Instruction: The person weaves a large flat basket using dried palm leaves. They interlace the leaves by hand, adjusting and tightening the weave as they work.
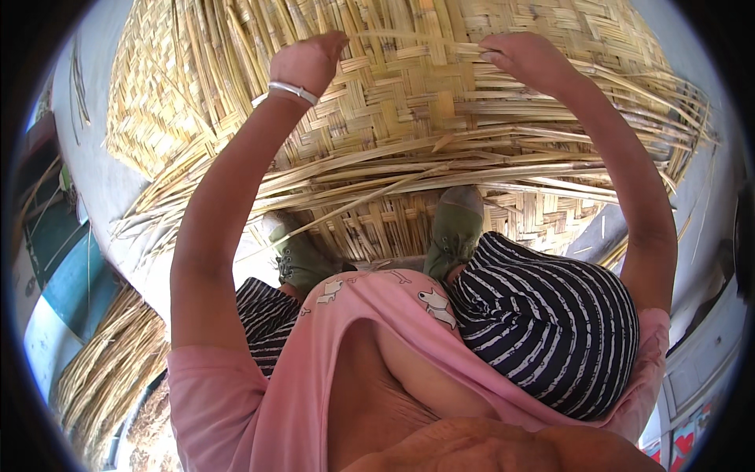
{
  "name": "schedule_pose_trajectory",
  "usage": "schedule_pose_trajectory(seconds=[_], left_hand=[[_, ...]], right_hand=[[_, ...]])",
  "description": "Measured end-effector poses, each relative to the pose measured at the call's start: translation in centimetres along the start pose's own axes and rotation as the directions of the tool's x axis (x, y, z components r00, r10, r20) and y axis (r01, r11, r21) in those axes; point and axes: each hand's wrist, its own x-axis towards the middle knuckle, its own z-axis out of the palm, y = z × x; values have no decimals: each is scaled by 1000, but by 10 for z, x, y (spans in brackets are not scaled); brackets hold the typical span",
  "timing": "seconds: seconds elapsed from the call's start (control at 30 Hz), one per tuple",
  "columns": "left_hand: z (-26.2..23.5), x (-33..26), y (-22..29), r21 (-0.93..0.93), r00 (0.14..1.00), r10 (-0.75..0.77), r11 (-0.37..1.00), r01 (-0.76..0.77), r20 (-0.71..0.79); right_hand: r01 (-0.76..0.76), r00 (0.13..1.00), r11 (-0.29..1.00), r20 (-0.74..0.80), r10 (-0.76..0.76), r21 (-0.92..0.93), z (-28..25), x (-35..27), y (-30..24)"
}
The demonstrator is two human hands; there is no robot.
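A woven mat of flat yellow reed strips spreads in front of me. Above its far part, my left hand, with a pale bangle at the wrist, is closed in a pinch. Level with it on the right, my right hand pinches too, thumb against fingers. A thin pale reed strip runs between the two hands, slightly blurred against the weave. Loose long strips lie crosswise over the near part of the mat. More unwoven strips run lengthwise at the far left.
My green shoes rest at the mat's near side, among the loose strips. A bundle of dry stalks lies at the lower left, beside a blue-green object. Grey floor borders the mat.
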Motion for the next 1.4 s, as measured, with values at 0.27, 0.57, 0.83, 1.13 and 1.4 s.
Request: schedule_pose_trajectory(seconds=[0.27, 0.57, 0.83, 1.13, 1.4], left_hand=[[13, -3, -34, -441, 984, 42, 896, 39, 173], [25, -14, -53, -425, 938, -85, 875, 232, 337], [27, 34, -93, -385, 938, -314, 855, 347, 147], [46, 106, -25, -887, 719, -554, -82, 454, 419], [47, 139, 6, -592, 810, -396, 553, 586, 432]], right_hand=[[-223, 958, 911, 249, 140, 346, -13, 26, 35], [-319, 920, 791, 370, 127, 522, -13, 29, 40], [-350, 896, 786, 428, 120, 511, -40, 26, -3], [-316, 881, 850, -203, 428, 422, 23, 27, 90], [-300, 830, 320, 81, 552, 899, 18, 60, 72]])
